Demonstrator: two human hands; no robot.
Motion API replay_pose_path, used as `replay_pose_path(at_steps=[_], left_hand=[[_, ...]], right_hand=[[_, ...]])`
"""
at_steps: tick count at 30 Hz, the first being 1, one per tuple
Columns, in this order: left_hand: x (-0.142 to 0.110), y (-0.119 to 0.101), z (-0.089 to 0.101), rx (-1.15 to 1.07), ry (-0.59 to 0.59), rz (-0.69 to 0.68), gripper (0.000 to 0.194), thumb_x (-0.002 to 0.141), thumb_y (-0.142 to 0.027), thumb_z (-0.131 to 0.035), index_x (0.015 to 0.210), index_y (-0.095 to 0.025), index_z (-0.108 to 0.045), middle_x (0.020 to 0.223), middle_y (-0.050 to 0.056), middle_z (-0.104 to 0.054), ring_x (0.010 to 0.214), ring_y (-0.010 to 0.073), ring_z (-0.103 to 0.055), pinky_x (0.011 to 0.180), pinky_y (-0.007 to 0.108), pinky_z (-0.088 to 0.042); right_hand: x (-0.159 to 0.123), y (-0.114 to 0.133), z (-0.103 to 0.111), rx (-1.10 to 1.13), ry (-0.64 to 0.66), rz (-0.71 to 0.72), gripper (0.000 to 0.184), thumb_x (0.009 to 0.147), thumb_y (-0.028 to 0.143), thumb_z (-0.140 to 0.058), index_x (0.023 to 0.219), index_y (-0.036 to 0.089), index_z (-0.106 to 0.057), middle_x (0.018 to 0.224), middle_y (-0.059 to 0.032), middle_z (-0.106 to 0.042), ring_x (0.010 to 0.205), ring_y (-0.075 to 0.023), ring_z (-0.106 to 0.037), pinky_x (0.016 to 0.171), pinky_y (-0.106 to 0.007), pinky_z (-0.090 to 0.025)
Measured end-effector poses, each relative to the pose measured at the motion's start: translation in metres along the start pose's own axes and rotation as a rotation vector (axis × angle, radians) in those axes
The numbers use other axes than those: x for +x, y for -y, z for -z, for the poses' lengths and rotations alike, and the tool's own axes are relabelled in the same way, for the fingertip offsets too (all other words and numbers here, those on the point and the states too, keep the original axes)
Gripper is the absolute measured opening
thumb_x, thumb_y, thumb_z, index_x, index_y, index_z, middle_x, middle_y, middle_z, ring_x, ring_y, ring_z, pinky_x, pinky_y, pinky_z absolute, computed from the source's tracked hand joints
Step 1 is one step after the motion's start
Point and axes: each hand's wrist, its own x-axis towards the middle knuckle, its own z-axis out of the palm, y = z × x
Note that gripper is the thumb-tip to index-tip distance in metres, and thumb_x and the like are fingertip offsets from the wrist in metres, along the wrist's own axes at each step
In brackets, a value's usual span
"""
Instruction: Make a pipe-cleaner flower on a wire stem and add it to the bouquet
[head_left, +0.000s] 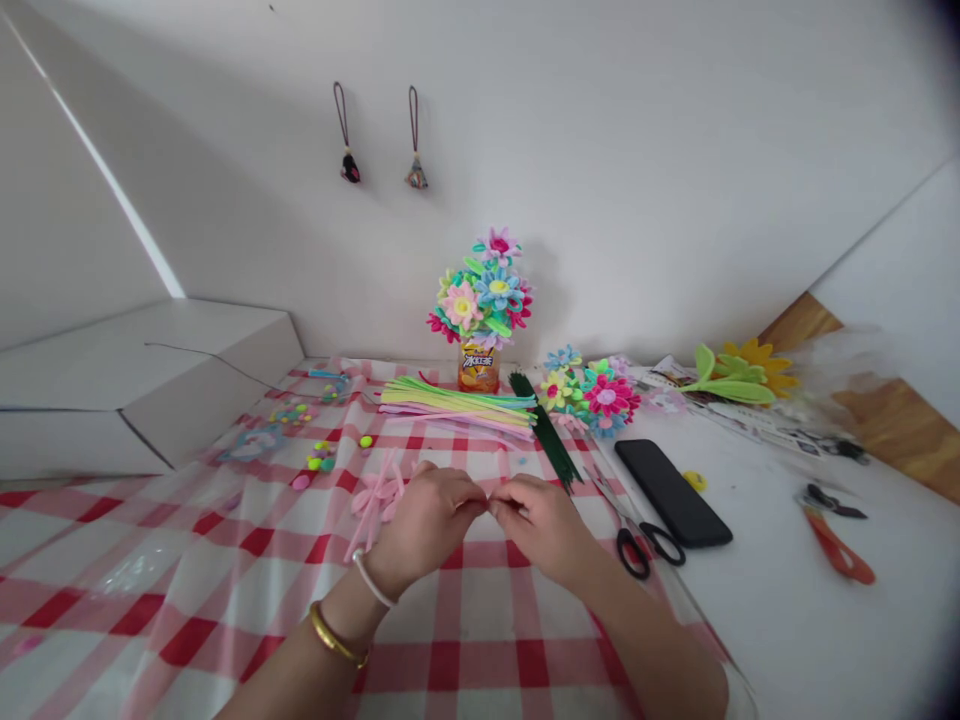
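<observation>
My left hand (433, 515) and my right hand (538, 520) meet fingertip to fingertip above the checked tablecloth (480, 655). Both are closed in a pinch, and whatever lies between the fingers is too small to make out. Just left of my left hand, partly hidden by it, lie pink pipe cleaners (369, 515), some straight and some bent into loops like petals. Beyond the hands rests a bundle of straight pipe cleaners (457, 405) in yellow, green, pink and lilac. Black-handled scissors (630, 520) lie to the right of my right hand.
Pipe-cleaner flowers stand in an orange container (478, 368) by the wall; more flowers (600, 395) lie to its right. Dark green stems (547, 430), a black phone (671, 495) and orange-handled pliers (836, 540) lie rightward. Small pompoms (321, 458) and a white box (150, 390) are left.
</observation>
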Motion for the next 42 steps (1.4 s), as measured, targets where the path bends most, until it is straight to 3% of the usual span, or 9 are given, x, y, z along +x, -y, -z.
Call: replay_pose_path(at_steps=[6, 11, 13, 15, 20, 23, 29, 35, 42], left_hand=[[0.001, -0.014, 0.008, -0.603, -0.084, 0.364, 0.011, 0.068, -0.026, -0.06, 0.065, -0.017, -0.065, 0.066, 0.001, -0.063, 0.066, 0.0147, -0.054, 0.062, 0.025, -0.041], [0.002, -0.009, 0.001, -0.958, -0.109, 0.455, 0.013, 0.06, -0.026, -0.066, 0.067, -0.015, -0.065, 0.064, 0.001, -0.064, 0.065, 0.0143, -0.055, 0.065, 0.028, -0.044], [0.003, -0.005, 0.0, -0.899, -0.05, 0.443, 0.013, 0.061, -0.025, -0.066, 0.069, -0.015, -0.066, 0.066, 0.003, -0.065, 0.067, 0.0154, -0.056, 0.066, 0.028, -0.045], [0.003, -0.001, 0.0, -0.677, -0.001, 0.365, 0.012, 0.066, -0.024, -0.062, 0.073, -0.016, -0.067, 0.073, 0.004, -0.067, 0.071, 0.0163, -0.058, 0.067, 0.028, -0.044], [0.0, 0.003, -0.005, 0.07, 0.058, -0.024, 0.015, 0.074, -0.016, -0.053, 0.067, -0.018, -0.066, 0.067, 0.003, -0.064, 0.068, 0.0166, -0.055, 0.07, 0.032, -0.037], [-0.001, 0.0, -0.003, 0.126, 0.066, -0.066, 0.018, 0.075, -0.012, -0.05, 0.064, -0.017, -0.065, 0.064, 0.002, -0.063, 0.064, 0.015, -0.054, 0.069, 0.032, -0.035], [0.0, -0.007, 0.009, -0.444, -0.055, 0.203, 0.01, 0.072, -0.018, -0.057, 0.069, -0.017, -0.066, 0.07, 0.001, -0.065, 0.068, 0.0134, -0.057, 0.066, 0.025, -0.04], [-0.001, -0.005, 0.002, -0.958, -0.183, 0.461, 0.01, 0.06, -0.024, -0.07, 0.067, -0.017, -0.068, 0.065, 0.0, -0.065, 0.065, 0.0117, -0.054, 0.063, 0.023, -0.042], [0.0, -0.003, -0.001, -1.074, -0.091, 0.474, 0.008, 0.059, -0.019, -0.07, 0.065, -0.015, -0.068, 0.06, 0.0, -0.063, 0.057, 0.0091, -0.05, 0.056, 0.022, -0.039]], right_hand=[[-0.001, 0.002, 0.0, 0.24, -0.129, -0.068, 0.016, 0.082, 0.03, -0.05, 0.08, 0.019, -0.061, 0.074, -0.0013, -0.061, 0.07, -0.0132, -0.055, 0.062, -0.023, -0.042], [-0.003, 0.004, -0.002, 0.246, -0.171, -0.041, 0.016, 0.083, 0.029, -0.047, 0.079, 0.019, -0.058, 0.075, -0.0017, -0.06, 0.069, -0.0128, -0.054, 0.062, -0.023, -0.042], [-0.002, 0.005, -0.001, 0.15, -0.155, 0.002, 0.013, 0.083, 0.024, -0.046, 0.079, 0.019, -0.057, 0.076, -0.002, -0.059, 0.07, -0.0128, -0.054, 0.064, -0.023, -0.041], [-0.001, 0.004, -0.001, 0.014, -0.105, 0.042, 0.012, 0.08, 0.017, -0.046, 0.077, 0.018, -0.057, 0.074, -0.0021, -0.058, 0.071, -0.0132, -0.053, 0.064, -0.023, -0.041], [0.001, -0.004, -0.006, -0.306, 0.064, 0.114, 0.014, 0.076, 0.009, -0.048, 0.067, 0.016, -0.058, 0.067, -0.0031, -0.057, 0.067, -0.0148, -0.051, 0.061, -0.025, -0.038], [0.001, -0.006, -0.007, -0.279, 0.058, 0.129, 0.015, 0.077, 0.011, -0.049, 0.067, 0.016, -0.059, 0.065, -0.0026, -0.057, 0.066, -0.0143, -0.052, 0.06, -0.025, -0.038], [-0.001, -0.002, 0.0, 0.058, -0.124, 0.116, 0.014, 0.083, 0.02, -0.047, 0.084, 0.02, -0.061, 0.076, -0.0023, -0.06, 0.071, -0.0127, -0.054, 0.063, -0.024, -0.042], [-0.002, 0.001, -0.004, 0.094, -0.183, 0.161, 0.014, 0.084, 0.023, -0.046, 0.078, 0.018, -0.057, 0.068, -0.0014, -0.053, 0.066, -0.0124, -0.05, 0.061, -0.024, -0.04], [-0.002, 0.001, -0.005, 0.079, -0.178, 0.182, 0.014, 0.081, 0.014, -0.045, 0.074, 0.018, -0.058, 0.069, -0.001, -0.053, 0.067, -0.012, -0.051, 0.063, -0.024, -0.041]])
